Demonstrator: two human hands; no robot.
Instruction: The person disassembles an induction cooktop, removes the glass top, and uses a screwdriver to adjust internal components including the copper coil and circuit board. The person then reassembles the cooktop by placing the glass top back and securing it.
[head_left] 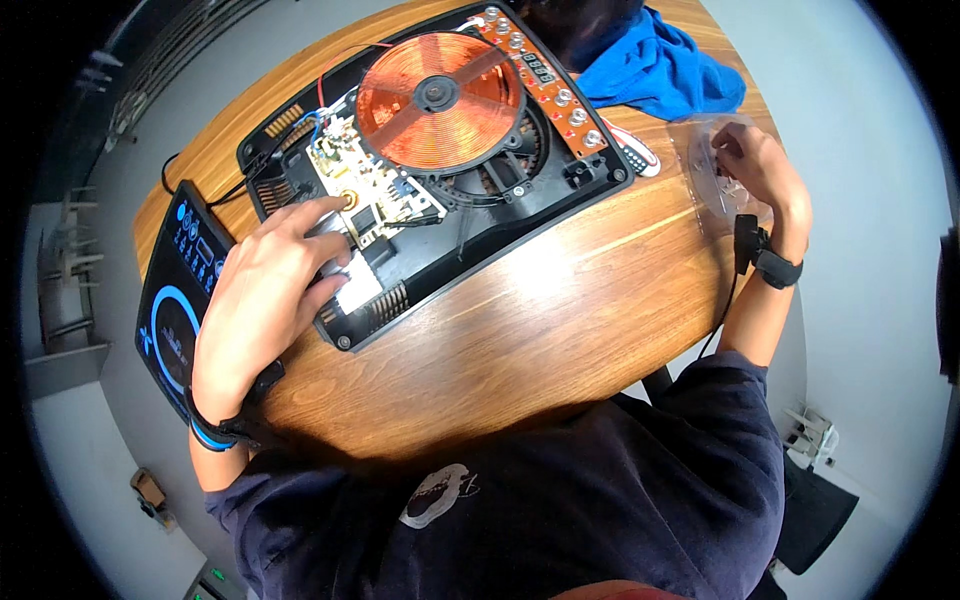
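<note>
An opened induction cooker, its black housing (500,222) tilted across the table, lies before me. Inside it are a round copper coil (400,120), a pale circuit board (335,165) and an orange-red control board (552,82) along the right edge. My left hand (258,285) rests over the housing's left part, fingers apart, the index fingertip at the circuit board. Far to the right, my right hand (760,170) reaches into a clear plastic tray (703,205) holding small parts. Its fingers are bent together; whatever is between them is too small to make out.
The cooker's black glass panel (160,285) with a blue ring lies at the left, partly behind my left wrist. A blue cloth (675,75) is heaped at the back right. A red-and-white object (640,155) pokes out beside the housing. The wooden table's curved edge (520,425) runs near my body.
</note>
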